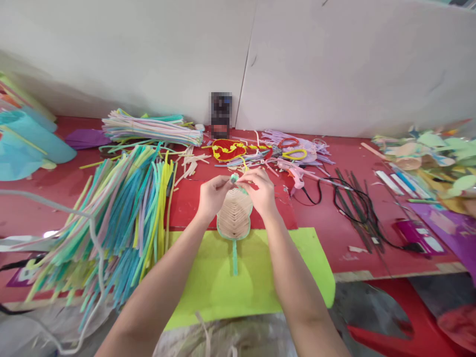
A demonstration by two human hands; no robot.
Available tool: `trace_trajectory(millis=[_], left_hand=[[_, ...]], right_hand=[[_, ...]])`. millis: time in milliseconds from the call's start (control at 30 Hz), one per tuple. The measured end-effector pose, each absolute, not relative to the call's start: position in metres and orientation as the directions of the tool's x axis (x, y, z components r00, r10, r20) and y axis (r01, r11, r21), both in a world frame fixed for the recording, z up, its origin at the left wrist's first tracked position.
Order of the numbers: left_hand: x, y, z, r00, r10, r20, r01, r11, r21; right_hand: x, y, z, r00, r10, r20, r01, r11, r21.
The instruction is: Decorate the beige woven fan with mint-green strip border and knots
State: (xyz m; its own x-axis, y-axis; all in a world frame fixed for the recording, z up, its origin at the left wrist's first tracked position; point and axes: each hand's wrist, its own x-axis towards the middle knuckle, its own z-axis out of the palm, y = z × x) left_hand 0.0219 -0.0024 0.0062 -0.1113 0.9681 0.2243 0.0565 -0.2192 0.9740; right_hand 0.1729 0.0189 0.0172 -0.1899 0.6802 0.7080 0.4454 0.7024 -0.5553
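Between the fingertips of my left hand (214,196) and my right hand (260,191) is a small curled piece of mint-green pipe cleaner (234,177). Both hands are closed in a pinch on it. Just below them lies a fan-shaped piece made of beige pipe cleaners (234,215), edged in mint green. Its straight green stem (235,258) points towards me, over a lime-green sheet (297,267). The top of the fan is partly hidden by my fingers.
A big bundle of coloured pipe cleaners (122,218) lies at left. Behind my hands are yellow-handled scissors (295,154) and a red piece with yellow trim (227,149). A pink glue gun (296,176) and black cable (357,218) sit right, near a purple box (420,237).
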Motion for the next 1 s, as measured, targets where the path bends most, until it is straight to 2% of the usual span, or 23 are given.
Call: trace_trajectory(millis=[267,700,1000], left_hand=[[0.0207,0.0006,0.0013,-0.099,0.976,0.193,-0.014,-0.195,0.981],[0.0213,0.0018,-0.0029,-0.158,0.972,0.175,-0.100,-0.192,0.976],[0.0204,-0.0037,0.0051,-0.188,0.955,0.231,0.152,-0.204,0.967]], right_hand=[[0.1731,0.0194,0.0134,-0.233,0.651,0.723,0.483,0.722,-0.495],[0.1738,0.0167,0.0142,-0.324,0.589,0.741,0.589,0.738,-0.329],[0.1779,0.0161,0.0125,-0.381,0.589,0.713,0.656,0.715,-0.240]])
